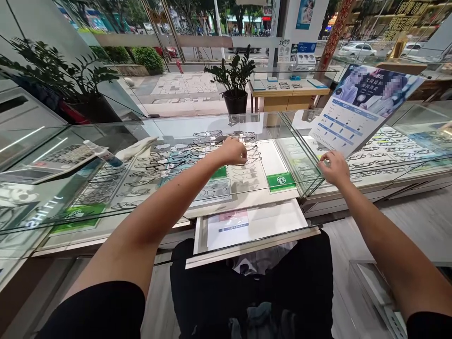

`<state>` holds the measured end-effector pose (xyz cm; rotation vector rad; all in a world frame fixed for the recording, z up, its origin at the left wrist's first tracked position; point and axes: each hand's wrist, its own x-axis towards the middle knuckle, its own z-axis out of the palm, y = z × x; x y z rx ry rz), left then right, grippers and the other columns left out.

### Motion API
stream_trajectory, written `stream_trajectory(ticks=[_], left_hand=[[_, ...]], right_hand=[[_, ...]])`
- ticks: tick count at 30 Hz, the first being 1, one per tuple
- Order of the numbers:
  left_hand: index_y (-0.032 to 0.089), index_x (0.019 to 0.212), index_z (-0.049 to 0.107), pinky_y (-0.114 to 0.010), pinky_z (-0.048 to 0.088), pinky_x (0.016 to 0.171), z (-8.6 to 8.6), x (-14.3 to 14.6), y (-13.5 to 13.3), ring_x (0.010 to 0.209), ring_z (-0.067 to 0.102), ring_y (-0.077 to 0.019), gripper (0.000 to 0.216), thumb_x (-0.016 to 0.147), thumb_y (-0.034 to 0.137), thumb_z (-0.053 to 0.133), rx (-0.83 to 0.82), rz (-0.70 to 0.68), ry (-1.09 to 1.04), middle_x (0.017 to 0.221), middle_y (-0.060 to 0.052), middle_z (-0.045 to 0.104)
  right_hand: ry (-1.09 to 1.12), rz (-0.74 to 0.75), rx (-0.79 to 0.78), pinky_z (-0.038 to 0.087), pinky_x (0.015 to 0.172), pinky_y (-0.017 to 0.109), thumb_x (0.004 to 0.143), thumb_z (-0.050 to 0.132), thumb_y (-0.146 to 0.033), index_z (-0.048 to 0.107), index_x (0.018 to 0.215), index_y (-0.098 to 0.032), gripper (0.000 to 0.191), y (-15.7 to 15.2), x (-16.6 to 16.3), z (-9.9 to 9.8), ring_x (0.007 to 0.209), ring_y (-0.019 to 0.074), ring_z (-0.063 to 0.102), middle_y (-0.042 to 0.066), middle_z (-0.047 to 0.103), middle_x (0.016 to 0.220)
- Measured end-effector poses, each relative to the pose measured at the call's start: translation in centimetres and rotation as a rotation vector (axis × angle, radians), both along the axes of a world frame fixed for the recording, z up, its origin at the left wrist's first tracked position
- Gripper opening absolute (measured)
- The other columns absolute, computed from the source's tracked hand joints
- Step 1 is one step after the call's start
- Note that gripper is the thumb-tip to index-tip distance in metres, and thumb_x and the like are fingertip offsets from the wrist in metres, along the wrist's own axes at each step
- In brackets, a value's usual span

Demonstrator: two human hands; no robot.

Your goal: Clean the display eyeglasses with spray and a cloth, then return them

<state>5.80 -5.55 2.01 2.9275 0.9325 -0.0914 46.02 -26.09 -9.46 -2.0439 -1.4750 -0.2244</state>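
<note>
My left hand (233, 151) reaches across the glass counter top, among rows of eyeglasses (169, 157). Its fingers are curled down by one pair of eyeglasses (252, 159); whatever they grip, if anything, is hidden. Over the counter's front edge on the right, my right hand (334, 168) has thumb and forefinger bent into a ring, and I cannot make out anything between them. Just behind it a printed sign (348, 115) stands tilted on the counter. Eyeglasses lie in several rows, some on the glass and others apparently inside the case.
A shallow drawer (271, 221) sticks out above my lap, with printed paper (229, 228) inside. White-and-green display card (280, 181) lies right of centre. To the left are a spray bottle (106, 154), a pale cloth (136, 149) and a tablet-like board (52, 162). A potted plant (235, 96) stands behind the counter.
</note>
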Motion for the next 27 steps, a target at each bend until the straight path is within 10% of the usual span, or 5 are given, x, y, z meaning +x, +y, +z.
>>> stream_trajectory(ticks=[12,19,27], left_hand=[[0.026,0.099,0.086,-0.031,0.057,0.087,1.5,-1.7,-13.4,0.1,0.08,-0.0222,0.025,0.098,0.043,0.068,-0.677,-0.042,-0.152,0.112,0.0,0.089],[0.021,0.097,0.084,-0.038,0.056,0.096,-5.5,0.3,-17.7,0.114,0.077,-0.0293,0.02,0.101,0.022,0.065,-0.522,-0.133,-0.111,0.109,-0.007,0.088],[0.016,0.102,0.086,-0.051,0.049,0.102,-13.1,6.8,-12.4,0.126,0.066,-0.0385,0.029,0.108,0.023,0.058,-0.148,-0.08,-0.064,0.117,-0.018,0.083]], right_hand=[[-0.051,-0.035,0.004,0.052,0.091,0.052,0.095,0.061,-0.035,0.064,0.094,-0.027,0.009,0.0,0.5,0.0,0.114,0.0403,0.064,0.015,0.073,0.116],[-0.069,-0.055,0.01,0.053,0.089,0.051,0.095,0.062,-0.035,0.066,0.095,-0.027,0.009,0.0,0.5,-0.1,0.109,0.0376,0.063,0.014,0.073,0.114],[-0.091,-0.052,0.028,0.053,0.086,0.049,0.096,0.061,-0.036,0.066,0.096,-0.027,0.01,0.0,0.3,-0.3,0.109,0.0367,0.065,0.013,0.075,0.115]])
